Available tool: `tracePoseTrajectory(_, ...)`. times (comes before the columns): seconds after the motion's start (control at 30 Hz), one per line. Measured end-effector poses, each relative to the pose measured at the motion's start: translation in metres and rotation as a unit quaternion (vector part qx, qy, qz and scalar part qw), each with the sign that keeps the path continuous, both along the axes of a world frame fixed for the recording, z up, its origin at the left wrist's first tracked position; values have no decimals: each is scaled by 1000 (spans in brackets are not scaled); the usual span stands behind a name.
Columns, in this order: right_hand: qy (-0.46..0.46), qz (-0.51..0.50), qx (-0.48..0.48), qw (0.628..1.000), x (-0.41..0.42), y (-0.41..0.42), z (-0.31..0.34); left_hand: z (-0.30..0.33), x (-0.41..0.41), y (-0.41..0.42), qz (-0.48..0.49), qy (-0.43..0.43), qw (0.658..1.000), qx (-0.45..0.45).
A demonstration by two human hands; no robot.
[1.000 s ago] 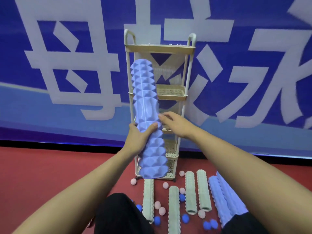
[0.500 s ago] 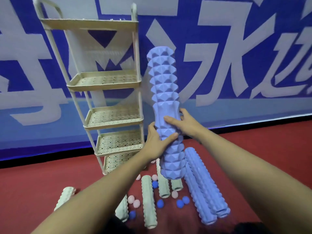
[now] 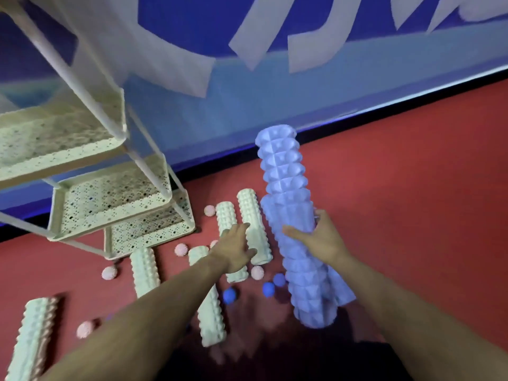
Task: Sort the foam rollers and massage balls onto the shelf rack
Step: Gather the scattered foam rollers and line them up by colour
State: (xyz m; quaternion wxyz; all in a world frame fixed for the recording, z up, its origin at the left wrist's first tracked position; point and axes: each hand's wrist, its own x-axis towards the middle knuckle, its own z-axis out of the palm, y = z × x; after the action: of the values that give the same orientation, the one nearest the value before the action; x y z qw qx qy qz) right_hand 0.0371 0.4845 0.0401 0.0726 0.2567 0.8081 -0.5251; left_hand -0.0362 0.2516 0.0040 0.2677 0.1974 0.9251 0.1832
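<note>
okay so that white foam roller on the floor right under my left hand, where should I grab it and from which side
Take the white roller around its middle, coming down from above with the left hand. It lies flat on the red floor, so its ridged top is exposed; another white roller crowds its left, so keep the grip narrow.

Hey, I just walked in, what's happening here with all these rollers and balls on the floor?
A person is sorting gear onto a shelf rack. The right hand grips a long blue foam roller, held upright off the red floor. The left hand reaches down over the pale green rollers lying there. Pink balls and blue balls lie scattered among them. The rack trays in view hold nothing.
</note>
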Motion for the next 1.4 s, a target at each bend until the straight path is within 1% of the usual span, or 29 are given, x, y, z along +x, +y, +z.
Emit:
tracePoseTrajectory(0.07,-38,-2,-30,999,-2,18,-60,-44,-12,8,-37,-16,998,-50)
tracePoseTrajectory(0.1,-49,-12,-35,998,-3,20,-71,-64,-17,14,-64,-17,995,-70)
tracePoseTrajectory(0.17,-68,-47,-46,996,-8,21,-78,-99,-24,25,-133,-10,985,-107)
tracePoseTrajectory(0.2,-81,-47,-59,994,-9,23,-84,-116,-27,31,-171,-4,978,-122)
tracePoseTrajectory(0.27,-107,-26,-61,992,-14,28,-94,-143,-32,39,-232,5,963,-136)
tracePoseTrajectory(0.4,-139,-10,-45,989,-27,34,-104,-178,-39,44,-304,22,937,-172)
tracePoseTrajectory(0.47,-149,-5,-41,988,-32,34,-104,-182,-39,40,-319,28,926,-199)
tracePoseTrajectory(0.6,-135,-19,-45,990,-41,34,-102,-178,-37,26,-275,56,930,-236)
tracePoseTrajectory(0.67,-132,-25,-60,989,-41,34,-100,-173,-37,26,-261,74,933,-238)
tracePoseTrajectory(0.73,-127,-34,-70,989,-40,33,-98,-170,-32,35,-264,94,932,-229)
tracePoseTrajectory(0.8,-123,-42,-75,989,-38,32,-96,-173,-22,49,-293,95,928,-210)
tracePoseTrajectory(0.83,-121,-45,-80,988,-37,33,-96,-177,-15,55,-314,84,928,-180)
tracePoseTrajectory(0.9,-125,-43,-86,988,-33,34,-97,-185,0,61,-360,29,925,-121)
tracePoseTrajectory(0.93,-128,-38,-86,987,-30,35,-97,-187,6,62,-380,-7,916,-127)
tracePoseTrajectory(0.97,-132,-32,-84,987,-27,36,-98,-188,10,62,-401,-35,900,-167)
tracePoseTrajectory(1.03,-136,-25,-76,987,-22,37,-100,-186,13,61,-434,-48,862,-258)
tracePoseTrajectory(1.07,-136,-24,-69,988,-21,37,-100,-189,13,60,-446,-46,851,-274)
tracePoseTrajectory(1.1,-136,-22,-61,989,-20,36,-101,-191,13,60,-452,-46,849,-270)
tracePoseTrajectory(1.17,-136,-18,-50,989,-21,34,-101,-192,9,58,-450,-37,855,-255)
tracePoseTrajectory(1.2,-138,-15,-47,989,-21,32,-100,-190,8,56,-457,-26,849,-264)
tracePoseTrajectory(1.3,-146,-8,-37,989,-22,27,-101,-191,3,41,-513,6,805,-297)
tracePoseTrajectory(1.37,-152,-2,-22,988,-21,25,-103,-195,-3,18,-496,-14,811,-311)
tracePoseTrajectory(1.4,-151,1,-15,988,-21,23,-104,-196,-4,7,-464,-6,825,-322)
